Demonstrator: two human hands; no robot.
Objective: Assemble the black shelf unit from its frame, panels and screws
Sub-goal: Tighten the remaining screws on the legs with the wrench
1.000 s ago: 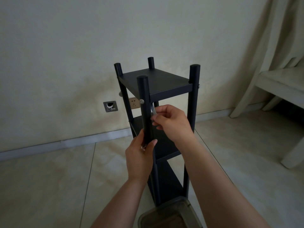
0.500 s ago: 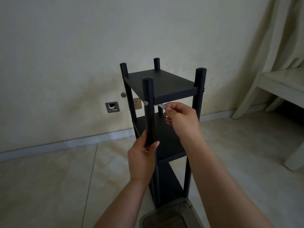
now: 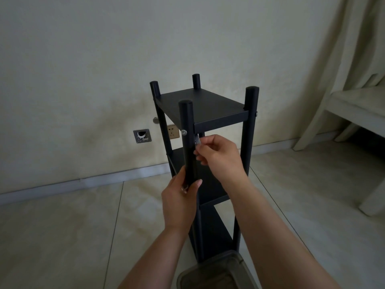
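Left grip (image 3: pixel 180 202) wraps front post (image 3: pixel 188 142); right grip (image 3: pixel 217 153) pinches small tool (image 3: pixel 197 140) beside it.

Matt black shelf unit (image 3: pixel 205 107), smooth round posts; shiny metal screw head (image 3: pixel 184 132) on the near post; floor tiles (image 3: pixel 62 236) smooth and glossy; curtain (image 3: pixel 354 49) soft cloth

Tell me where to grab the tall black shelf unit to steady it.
Grip the near-left round post of the black shelf unit between the top and middle panels, coming from the front-left, as the left hand does. It is a slim upright bar, bare there; the right hand pinches a small metal tool beside it.
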